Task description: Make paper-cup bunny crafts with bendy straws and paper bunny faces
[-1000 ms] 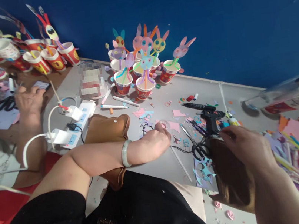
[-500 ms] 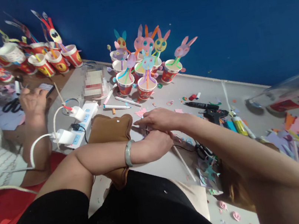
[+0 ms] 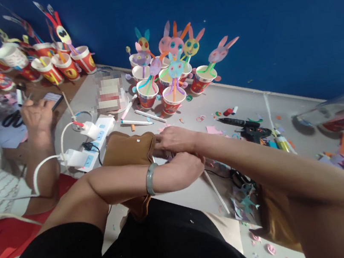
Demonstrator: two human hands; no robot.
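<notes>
My left hand [image 3: 186, 170], with a grey-green bangle [image 3: 150, 179] on the wrist, is curled closed over the tabletop. What its fingers hold is hidden from me. Just beyond it, my right hand [image 3: 176, 139] reaches across from the right, fingers bent and close together at the edge of a brown cushion [image 3: 126, 148]. Anything between those fingers is out of sight. The cushion lies partly under my left forearm. A thin white stick [image 3: 217, 193] rests on the table to the right of my left hand.
Behind my hands stand paper cups [image 3: 174, 100] with rabbit figures. A power strip [image 3: 99, 140] is at left, near another person's hand [image 3: 37, 116]. To the right lie a black marker [image 3: 238, 122], a glue gun [image 3: 255, 134], scissors [image 3: 239, 177], paper scraps and a clear bottle [image 3: 334, 113].
My right hand's fingers have drawn in against the cushion's edge; the index finger was stretched out before. My left hand stays curled. The view has shifted slightly.
</notes>
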